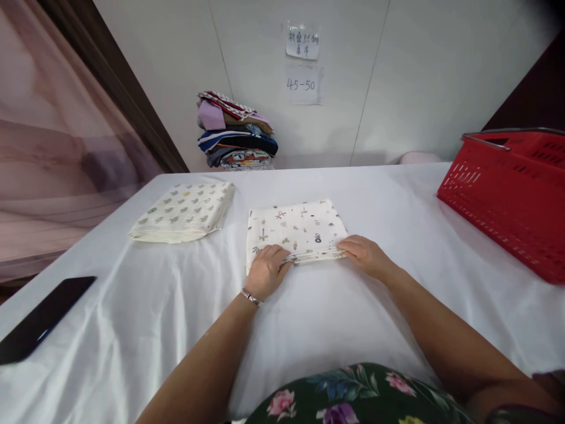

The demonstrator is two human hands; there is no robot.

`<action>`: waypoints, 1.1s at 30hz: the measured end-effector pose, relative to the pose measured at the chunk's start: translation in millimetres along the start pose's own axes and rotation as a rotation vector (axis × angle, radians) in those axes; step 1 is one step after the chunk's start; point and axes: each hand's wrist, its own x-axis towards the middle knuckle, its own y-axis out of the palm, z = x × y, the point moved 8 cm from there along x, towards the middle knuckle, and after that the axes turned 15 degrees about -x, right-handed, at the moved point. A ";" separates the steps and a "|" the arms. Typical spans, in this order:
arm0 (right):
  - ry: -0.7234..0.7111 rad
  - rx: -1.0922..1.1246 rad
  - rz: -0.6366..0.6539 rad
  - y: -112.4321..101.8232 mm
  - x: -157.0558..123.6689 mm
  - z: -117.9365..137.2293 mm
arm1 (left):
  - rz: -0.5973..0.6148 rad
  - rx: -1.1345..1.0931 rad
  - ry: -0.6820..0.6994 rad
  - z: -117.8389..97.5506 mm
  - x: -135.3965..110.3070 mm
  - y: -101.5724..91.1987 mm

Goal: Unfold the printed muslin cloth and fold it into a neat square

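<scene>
A white cloth [298, 227] with small scattered prints lies folded into a flat rectangle in front of me. My left hand [267, 272] grips its near left corner, thumb against the layered front edge and fingers on top. At the near right corner, my right hand [364, 254] pinches the folded edge between thumb and fingers. Several layers show along the near side between the two hands. To the left rests another folded cloth [185, 209], cream with rows of small grey-green motifs, touched by neither hand.
A white sheet [353, 318] covers the table. A black phone-like slab [44, 318] lies at the left edge. A red plastic basket [507, 194] stands on the right. Beyond the far edge rises a pile of folded fabrics [236, 132] by the wall with paper signs [304, 85].
</scene>
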 end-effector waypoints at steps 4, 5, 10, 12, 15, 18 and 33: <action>0.006 0.009 0.013 4.6 0.5 -3.4 | 0.002 -0.001 -0.005 -0.1 0.5 -0.7; 0.008 0.011 0.032 6.7 0.6 -4.4 | 0.002 0.001 -0.004 0.0 0.6 -0.6; 0.005 0.043 0.132 11.9 -0.8 -5.5 | 0.005 0.012 0.006 1.2 0.7 2.1; 0.004 0.055 0.157 10.7 -1.5 -4.0 | 0.001 0.018 0.008 1.2 0.1 2.5; 0.012 0.058 0.188 10.0 -1.9 -2.0 | -0.006 0.041 0.007 -0.2 -1.4 0.8; 0.019 0.041 0.196 11.3 -1.7 -1.3 | -0.005 0.090 -0.019 -1.1 -3.3 -3.5; 0.060 -0.022 0.078 11.6 -3.8 -6.8 | 0.067 0.081 -0.422 38.3 -23.4 -50.0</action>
